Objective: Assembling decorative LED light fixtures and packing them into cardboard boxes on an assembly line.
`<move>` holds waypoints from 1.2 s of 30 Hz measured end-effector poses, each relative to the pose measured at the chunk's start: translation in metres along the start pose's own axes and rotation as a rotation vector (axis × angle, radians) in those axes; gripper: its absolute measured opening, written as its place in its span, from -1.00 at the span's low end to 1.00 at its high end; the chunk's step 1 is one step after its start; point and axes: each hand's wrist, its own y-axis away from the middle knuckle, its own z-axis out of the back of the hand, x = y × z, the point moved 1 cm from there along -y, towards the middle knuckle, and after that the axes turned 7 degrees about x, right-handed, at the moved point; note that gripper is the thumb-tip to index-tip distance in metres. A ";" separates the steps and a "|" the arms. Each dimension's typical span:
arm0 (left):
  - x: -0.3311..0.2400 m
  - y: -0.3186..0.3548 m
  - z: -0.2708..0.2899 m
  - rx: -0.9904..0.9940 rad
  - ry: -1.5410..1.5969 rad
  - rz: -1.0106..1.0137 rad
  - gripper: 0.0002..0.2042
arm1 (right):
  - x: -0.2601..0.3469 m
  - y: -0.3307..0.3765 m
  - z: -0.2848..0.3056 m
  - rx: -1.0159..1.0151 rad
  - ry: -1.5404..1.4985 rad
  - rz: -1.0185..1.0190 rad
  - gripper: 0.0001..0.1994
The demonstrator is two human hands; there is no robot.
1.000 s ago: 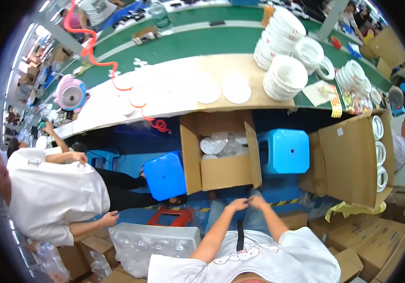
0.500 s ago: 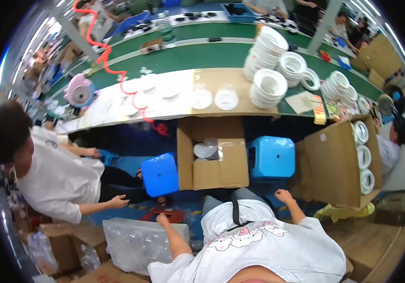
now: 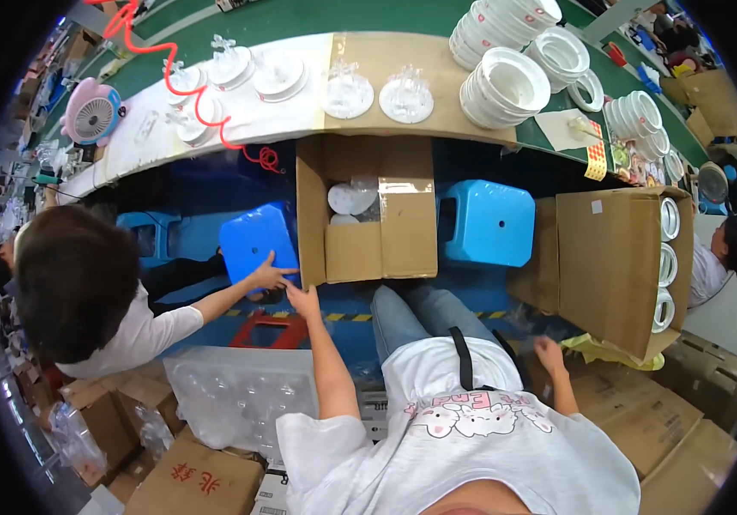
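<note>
My left hand reaches forward to the near left corner of an open cardboard box, its fingers stretched out. A co-worker's hand meets it there, over the near right corner of a blue stool. Whether my fingertips touch the box, the stool or the other hand, I cannot tell. Round white discs and clear plastic lie inside the box. My right hand hangs at my right side with its fingers curled, and nothing shows in it. Close to it lies a yellow plastic bag.
A lighter blue stool stands right of the box. Farther right, a tall carton holds white rings. Stacked white rings and clear-topped discs line the workbench. A red stool and bagged clear plastic parts are at my left.
My left hand has moved forward to the box corner. The co-worker has leaned in and put a hand by the blue stool. My view has tilted down; my right hand remains at my side.
</note>
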 end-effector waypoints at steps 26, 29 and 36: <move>0.048 0.092 0.025 0.837 0.076 -0.206 -0.65 | 0.511 0.125 0.258 0.328 -1.297 1.703 -0.90; 0.060 0.093 0.033 0.758 0.154 -0.147 -0.68 | 0.481 0.132 0.273 0.341 -1.299 1.724 -0.90; 0.122 0.087 0.010 0.569 0.336 0.004 -0.74 | 0.502 0.137 0.273 0.391 -1.319 1.755 -0.88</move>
